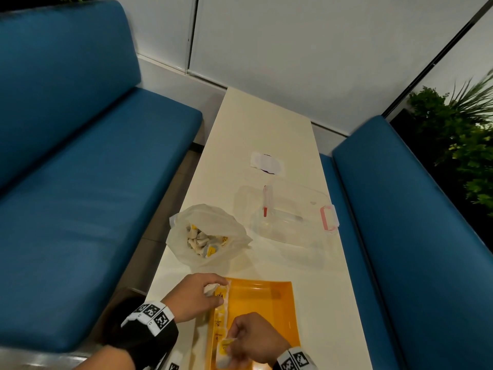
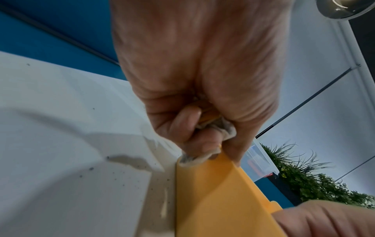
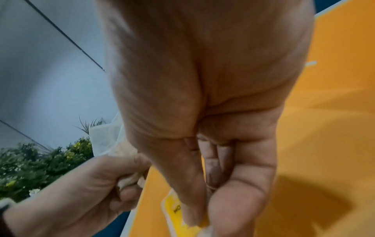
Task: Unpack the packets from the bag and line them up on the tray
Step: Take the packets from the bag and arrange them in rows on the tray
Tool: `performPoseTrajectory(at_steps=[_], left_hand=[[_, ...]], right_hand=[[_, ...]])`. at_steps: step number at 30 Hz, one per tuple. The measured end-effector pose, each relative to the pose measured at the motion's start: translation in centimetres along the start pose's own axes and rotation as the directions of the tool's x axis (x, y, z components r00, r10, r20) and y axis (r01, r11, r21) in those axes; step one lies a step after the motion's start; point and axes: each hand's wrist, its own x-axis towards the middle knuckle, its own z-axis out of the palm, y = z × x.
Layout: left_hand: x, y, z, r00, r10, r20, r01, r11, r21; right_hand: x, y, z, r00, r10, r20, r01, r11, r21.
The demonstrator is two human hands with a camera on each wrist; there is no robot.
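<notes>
An orange tray (image 1: 261, 303) lies at the near end of the table, with a column of white-and-yellow packets (image 1: 220, 313) along its left edge. My left hand (image 1: 197, 292) grips crumpled packets (image 2: 213, 126) at the tray's far left corner (image 2: 202, 176). My right hand (image 1: 250, 337) pinches a yellow-labelled packet (image 3: 174, 206) at the near end of that column. A translucent plastic bag (image 1: 208, 233) stands open beyond the tray with several packets inside.
A clear plastic container (image 1: 288, 212) with a pink latch lies to the right of the bag, a white paper scrap (image 1: 266, 162) beyond it. Blue benches (image 1: 80, 169) flank the narrow cream table (image 1: 266, 124). Plants (image 1: 458, 129) stand at the far right.
</notes>
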Motion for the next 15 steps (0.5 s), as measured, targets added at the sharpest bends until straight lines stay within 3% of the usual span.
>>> performPoseTrajectory(at_steps=[6,15], left_hand=[[-0.1,-0.3,0.3,1.000,-0.024,-0.009,0.023,0.997,-0.067],[-0.1,-0.4,0.2,0.999,-0.040,-0.011,0.040,0.997,-0.064]], right_hand=[[1.2,0.3,1.4,0.999,0.040,0.016,-0.039,0.997,-0.073],[2.4,0.1,2.6,0.993,0.039,-0.108,-0.059,0.980,-0.189]])
